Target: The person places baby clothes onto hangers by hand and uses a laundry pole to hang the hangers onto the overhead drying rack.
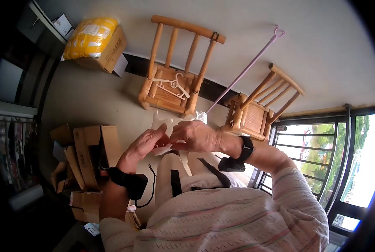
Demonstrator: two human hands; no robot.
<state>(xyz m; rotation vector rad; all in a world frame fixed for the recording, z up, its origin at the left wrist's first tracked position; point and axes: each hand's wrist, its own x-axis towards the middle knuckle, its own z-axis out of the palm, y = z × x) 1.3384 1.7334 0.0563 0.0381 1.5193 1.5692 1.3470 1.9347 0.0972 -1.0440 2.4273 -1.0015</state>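
My left hand (142, 145) is closed, thumb against the fingers, on a thin white item (162, 149) held in front of my lap. Close against it, my right hand (195, 136) pinches the same item with bent fingers. A pale, translucent piece with pointed tips (158, 120) sticks up beyond the left thumb; I cannot tell whether it belongs to the held item. Just past my right knuckles shows a crumpled white plastic bag (201, 116). Both wrists wear black straps with boxy devices.
A bamboo chair (170, 103) with white hangers (172, 86) on its seat stands ahead. To its right are a pink pole (248, 67) and a second bamboo chair (254, 119). Cardboard boxes (88, 151) lie at left. A yellow parcel (93, 35) rests on a carton; barred windows (307, 151) are at right.
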